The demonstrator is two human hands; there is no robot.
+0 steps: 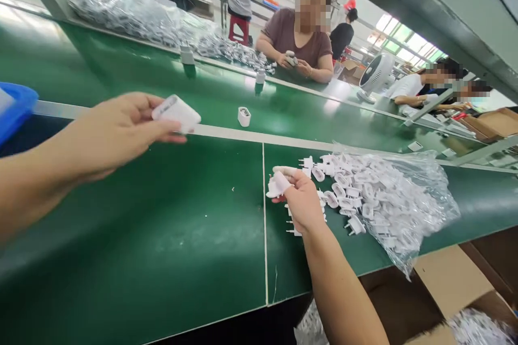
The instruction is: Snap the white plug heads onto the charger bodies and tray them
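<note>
My left hand pinches a white charger housing between thumb and fingers, held above the pale strip along the green table. Lower and to the right, my right hand is closed on a white plug piece; white covers show on its fingertips. Just beyond that hand lies a heap of white two-pin plug pieces, partly spilling from a clear plastic bag. Between and beyond my hands, one more white charger housing stands upright on the green surface, its open end showing.
Further white housings stand along the far lane. A long clear bag of white parts lies past the far rail. A blue bin sits at left, cardboard boxes below right. Across the table a co-worker handles small parts.
</note>
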